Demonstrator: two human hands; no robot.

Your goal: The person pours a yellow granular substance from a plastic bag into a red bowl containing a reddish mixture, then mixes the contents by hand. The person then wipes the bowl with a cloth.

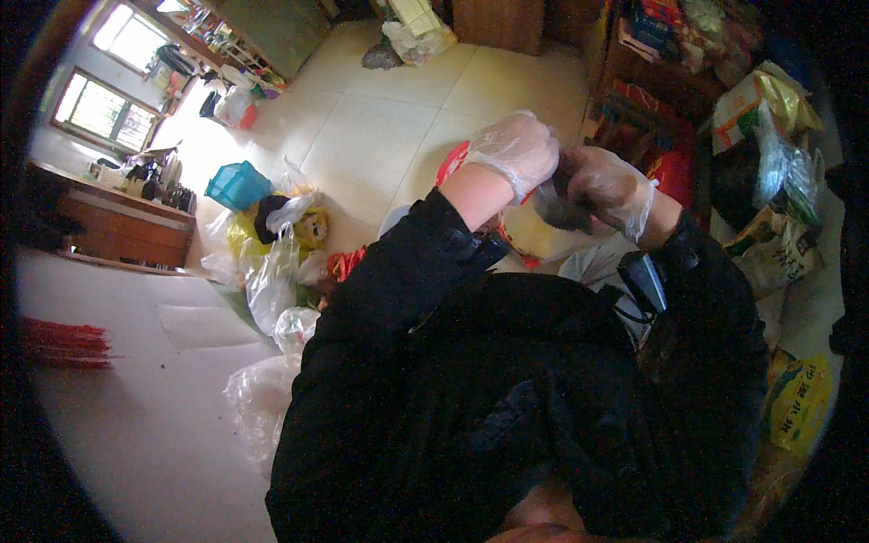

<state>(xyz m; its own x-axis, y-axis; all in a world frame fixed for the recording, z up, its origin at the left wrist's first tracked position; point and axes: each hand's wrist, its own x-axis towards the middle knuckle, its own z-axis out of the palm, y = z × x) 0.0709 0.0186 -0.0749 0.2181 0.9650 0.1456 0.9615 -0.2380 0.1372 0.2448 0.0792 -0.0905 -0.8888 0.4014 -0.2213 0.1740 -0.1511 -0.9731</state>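
Observation:
Both my hands wear thin clear plastic gloves and are raised close together in front of me. My left hand (519,153) has its fingers curled, with a dark thing at its fingertips. My right hand (604,190) is bent towards it, beside the same dark, blurred thing (562,197); how each hand holds it is unclear. Behind my left wrist shows part of a red and white rim (451,161). Below the hands stands a round yellowish container (543,234) with a red edge, partly hidden by my hands and sleeves.
Plastic bags (271,261) and a teal container (237,185) lie on the tiled floor at left. On the right are shelves (652,95) with packages, a carton (736,112) and more bags. A wooden cabinet (499,24) and a bag (417,41) stand at the far side.

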